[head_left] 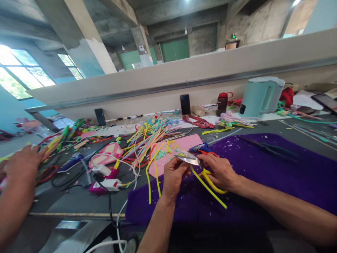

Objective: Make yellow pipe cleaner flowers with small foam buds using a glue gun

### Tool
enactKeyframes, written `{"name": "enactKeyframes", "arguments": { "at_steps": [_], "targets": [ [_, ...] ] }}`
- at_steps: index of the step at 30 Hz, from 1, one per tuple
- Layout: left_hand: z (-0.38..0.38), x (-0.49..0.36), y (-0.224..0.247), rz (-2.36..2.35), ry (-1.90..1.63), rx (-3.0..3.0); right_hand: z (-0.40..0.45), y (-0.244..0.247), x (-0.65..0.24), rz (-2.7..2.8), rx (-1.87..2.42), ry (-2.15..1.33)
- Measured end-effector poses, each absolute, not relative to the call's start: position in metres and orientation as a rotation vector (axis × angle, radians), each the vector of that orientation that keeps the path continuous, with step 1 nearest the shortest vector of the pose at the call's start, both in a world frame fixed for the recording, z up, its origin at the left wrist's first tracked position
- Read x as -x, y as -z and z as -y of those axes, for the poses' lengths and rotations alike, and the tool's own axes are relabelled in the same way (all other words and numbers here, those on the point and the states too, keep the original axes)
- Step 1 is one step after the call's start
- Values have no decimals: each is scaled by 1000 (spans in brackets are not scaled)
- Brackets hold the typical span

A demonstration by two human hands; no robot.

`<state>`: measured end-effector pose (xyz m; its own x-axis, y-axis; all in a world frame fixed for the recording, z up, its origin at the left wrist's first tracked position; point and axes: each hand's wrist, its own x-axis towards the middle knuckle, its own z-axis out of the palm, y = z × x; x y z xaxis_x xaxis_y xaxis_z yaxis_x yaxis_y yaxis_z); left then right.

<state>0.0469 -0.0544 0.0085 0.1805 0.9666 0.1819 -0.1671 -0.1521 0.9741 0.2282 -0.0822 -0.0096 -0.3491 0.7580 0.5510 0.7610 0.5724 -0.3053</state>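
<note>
My right hand [222, 173] is closed around a pair of scissors [191, 160], whose blades point left, parted, toward my other hand. Close to the blade tips, my left hand [172, 175] pinches with thumb and fingers, seemingly at the end of a yellow pipe cleaner [210, 192]; the exact grip is hidden. That stem slants down to the right below the scissors. A thicker bent yellow piece [213, 185] hangs under my right fingers. Beneath both hands lies a purple cloth [252, 179]. Two more yellow stems rest left of my left hand.
Bundled pipe cleaners [150, 135] and a pink sheet [184, 142] with clippings lie ahead. A blue glue gun [197, 147], pliers [271, 147], kettle [259, 96], bottle [222, 104] and phone [185, 104] stand around. Cables cross left of the plugs [109, 184]. Another person's hand [22, 165] reaches in at left.
</note>
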Motion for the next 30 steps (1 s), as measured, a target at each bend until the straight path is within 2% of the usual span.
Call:
{"name": "enactKeyframes", "arguments": {
  "at_steps": [17, 24, 30],
  "targets": [
    [54, -47, -10, -897, -1231, -1287, 82, 11, -229, 2168, 1233, -8],
    [54, -46, -12, -922, -1216, -1283, 83, 7, -228, 2106, 1235, -133],
    [54, -46, -12, -905, -1227, -1292, 83, 7, -228, 2131, 1245, -52]
  ]
}}
